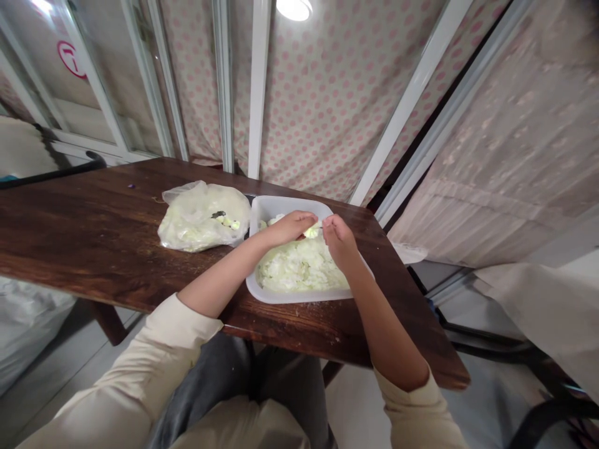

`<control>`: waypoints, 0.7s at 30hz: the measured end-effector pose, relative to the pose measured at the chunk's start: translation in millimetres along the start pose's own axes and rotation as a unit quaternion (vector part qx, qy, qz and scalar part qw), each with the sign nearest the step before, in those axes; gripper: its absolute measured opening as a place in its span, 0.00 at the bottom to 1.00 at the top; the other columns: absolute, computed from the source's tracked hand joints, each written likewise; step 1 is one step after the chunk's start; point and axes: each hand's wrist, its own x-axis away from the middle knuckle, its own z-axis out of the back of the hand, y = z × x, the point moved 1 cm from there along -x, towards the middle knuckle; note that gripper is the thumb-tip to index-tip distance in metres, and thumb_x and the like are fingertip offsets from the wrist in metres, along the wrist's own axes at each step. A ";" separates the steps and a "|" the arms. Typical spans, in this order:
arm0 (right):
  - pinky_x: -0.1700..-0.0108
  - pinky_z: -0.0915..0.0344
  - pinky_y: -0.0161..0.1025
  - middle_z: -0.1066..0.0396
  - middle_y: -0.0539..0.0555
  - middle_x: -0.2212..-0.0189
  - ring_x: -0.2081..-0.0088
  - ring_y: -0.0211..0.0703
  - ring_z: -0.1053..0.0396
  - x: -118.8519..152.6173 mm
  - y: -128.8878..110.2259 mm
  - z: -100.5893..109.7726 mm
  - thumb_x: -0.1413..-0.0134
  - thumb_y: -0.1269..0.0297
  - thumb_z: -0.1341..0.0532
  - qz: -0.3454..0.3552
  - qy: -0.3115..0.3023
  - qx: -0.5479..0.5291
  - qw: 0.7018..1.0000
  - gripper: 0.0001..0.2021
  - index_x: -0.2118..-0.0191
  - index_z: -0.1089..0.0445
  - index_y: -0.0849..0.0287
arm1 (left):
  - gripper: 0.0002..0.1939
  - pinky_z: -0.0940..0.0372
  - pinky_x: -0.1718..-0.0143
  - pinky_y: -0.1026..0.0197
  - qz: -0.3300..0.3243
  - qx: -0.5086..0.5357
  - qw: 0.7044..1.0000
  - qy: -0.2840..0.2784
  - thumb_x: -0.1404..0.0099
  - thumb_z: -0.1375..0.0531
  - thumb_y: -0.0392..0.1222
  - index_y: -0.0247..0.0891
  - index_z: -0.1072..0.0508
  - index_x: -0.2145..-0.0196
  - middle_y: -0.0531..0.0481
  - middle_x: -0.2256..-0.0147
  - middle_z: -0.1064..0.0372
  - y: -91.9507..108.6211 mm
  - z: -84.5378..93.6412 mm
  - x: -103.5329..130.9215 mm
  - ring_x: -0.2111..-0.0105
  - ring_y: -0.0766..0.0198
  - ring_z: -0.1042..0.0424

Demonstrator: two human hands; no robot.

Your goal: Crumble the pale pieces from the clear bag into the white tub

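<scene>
Above a white plastic tub [303, 298], my left hand [296, 228] is closed on a small pale yellow-green piece [312, 231], soft and ruffled in look. My right hand [339, 240] meets it from the other side with fingers pinched together. A thin dark line shows by its fingertips, too small to name. Many similar whitish-green pieces [299, 267] fill the tub beneath both hands. What kind of pieces they are cannot be made out.
Left of the tub lies a clear plastic bag [201, 215] with more pale pieces inside. Both stand on a dark wooden table [93, 231]. Behind it are framed panes and a dotted curtain [322, 93]. A white sack [28, 324] sits on the floor at left.
</scene>
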 end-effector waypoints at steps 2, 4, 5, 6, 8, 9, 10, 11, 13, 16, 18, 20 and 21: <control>0.74 0.50 0.34 0.48 0.45 0.81 0.78 0.34 0.49 -0.2 -2.2 -1.2 0.45 0.52 0.47 0.008 -0.032 -0.021 0.999 0.14 0.74 0.44 0.57 | 0.18 0.46 0.78 0.68 -0.006 -0.007 1.000 0.001 0.36 0.52 0.51 0.35 0.40 0.76 0.55 0.79 0.48 -0.6 -0.1 0.1 0.79 0.74 0.47; 0.75 0.51 0.34 0.49 0.45 0.82 0.78 0.33 0.50 -1.1 -1.2 0.1 0.45 0.53 0.46 0.006 -0.036 -0.027 0.999 0.14 0.75 0.44 0.57 | 0.20 0.48 0.79 0.68 -0.014 -0.004 1.000 -0.012 0.37 0.52 0.55 0.35 0.38 0.75 0.55 0.80 0.48 -0.4 -0.6 0.7 0.80 0.74 0.47; 0.75 0.51 0.34 0.49 0.45 0.82 0.78 0.34 0.50 -1.7 0.5 1.5 0.45 0.54 0.47 0.001 -0.020 -0.022 1.000 0.14 0.75 0.44 0.57 | 0.21 0.48 0.80 0.68 -0.017 -0.002 1.000 -0.021 0.37 0.52 0.57 0.35 0.38 0.75 0.56 0.80 0.49 -0.2 -1.0 1.2 0.81 0.74 0.47; 0.75 0.52 0.34 0.49 0.45 0.82 0.78 0.34 0.50 -2.4 2.7 3.1 0.45 0.54 0.47 -0.006 0.006 -0.012 1.000 0.13 0.75 0.44 0.57 | 0.22 0.48 0.80 0.68 -0.019 -0.001 0.999 -0.029 0.37 0.51 0.57 0.35 0.38 0.75 0.56 0.80 0.49 0.1 -1.4 1.6 0.81 0.74 0.47; 0.75 0.52 0.35 0.48 0.45 0.82 0.78 0.34 0.50 -3.2 6.8 5.7 0.46 0.54 0.46 -0.019 0.063 0.020 0.998 0.14 0.76 0.44 0.57 | 0.22 0.47 0.79 0.68 -0.020 -0.002 0.999 -0.032 0.37 0.51 0.58 0.35 0.40 0.75 0.56 0.81 0.50 0.7 -1.8 2.1 0.81 0.74 0.47; 0.74 0.52 0.35 0.48 0.46 0.82 0.78 0.34 0.49 -3.3 8.1 6.1 0.46 0.54 0.46 -0.022 0.076 0.033 0.996 0.15 0.76 0.44 0.57 | 0.22 0.46 0.79 0.68 -0.021 -0.002 0.999 -0.027 0.38 0.51 0.59 0.36 0.40 0.76 0.57 0.81 0.50 0.9 -1.9 2.1 0.81 0.74 0.47; 0.74 0.51 0.35 0.48 0.46 0.82 0.78 0.35 0.49 -3.3 8.5 5.7 0.45 0.53 0.47 -0.024 0.075 0.037 0.996 0.16 0.77 0.44 0.57 | 0.22 0.45 0.78 0.68 -0.025 -0.002 0.999 -0.020 0.37 0.51 0.58 0.36 0.40 0.76 0.57 0.81 0.50 1.1 -2.0 2.0 0.81 0.74 0.46; 0.74 0.51 0.35 0.48 0.46 0.83 0.78 0.35 0.49 -3.1 8.1 4.6 0.44 0.52 0.49 -0.024 0.058 0.032 0.998 0.17 0.77 0.43 0.57 | 0.22 0.44 0.78 0.68 -0.031 -0.002 0.999 -0.012 0.37 0.51 0.58 0.35 0.40 0.75 0.56 0.80 0.49 1.2 -1.9 1.8 0.81 0.74 0.46; 0.74 0.50 0.35 0.47 0.46 0.83 0.78 0.35 0.48 -2.5 5.2 1.6 0.43 0.50 0.50 -0.019 0.004 0.001 1.000 0.18 0.77 0.42 0.57 | 0.22 0.44 0.77 0.67 -0.037 -0.012 0.999 0.004 0.37 0.52 0.58 0.35 0.39 0.75 0.55 0.79 0.47 1.3 -1.7 1.4 0.80 0.73 0.45; 0.74 0.50 0.34 0.46 0.45 0.82 0.78 0.34 0.48 -1.8 -0.9 -0.7 0.47 0.51 0.45 -0.001 -0.047 -0.038 0.998 0.16 0.76 0.42 0.57 | 0.22 0.45 0.78 0.67 -0.031 -0.029 0.999 0.010 0.36 0.53 0.58 0.35 0.40 0.76 0.56 0.81 0.47 1.7 -1.7 1.6 0.81 0.73 0.45; 0.74 0.50 0.34 0.47 0.45 0.82 0.78 0.33 0.49 -1.7 -3.2 0.5 0.47 0.52 0.44 0.006 -0.041 -0.043 0.998 0.15 0.75 0.43 0.57 | 0.23 0.46 0.78 0.67 -0.016 -0.026 0.999 -0.013 0.35 0.55 0.58 0.36 0.40 0.75 0.56 0.82 0.47 2.6 -2.4 2.4 0.82 0.73 0.45; 0.74 0.50 0.34 0.48 0.45 0.82 0.79 0.34 0.49 -1.6 -3.7 2.6 0.46 0.52 0.46 0.011 -0.020 -0.028 0.999 0.15 0.75 0.43 0.57 | 0.22 0.46 0.79 0.67 -0.001 -0.018 0.999 -0.045 0.35 0.55 0.58 0.35 0.39 0.73 0.55 0.81 0.45 4.0 -3.2 3.2 0.81 0.73 0.44; 0.74 0.50 0.34 0.48 0.45 0.83 0.78 0.34 0.48 -1.5 -3.5 3.5 0.45 0.52 0.47 0.015 -0.011 -0.015 1.000 0.16 0.76 0.43 0.57 | 0.22 0.46 0.78 0.67 0.004 -0.015 0.998 -0.057 0.35 0.54 0.57 0.35 0.38 0.71 0.55 0.80 0.44 4.6 -3.6 3.4 0.81 0.73 0.43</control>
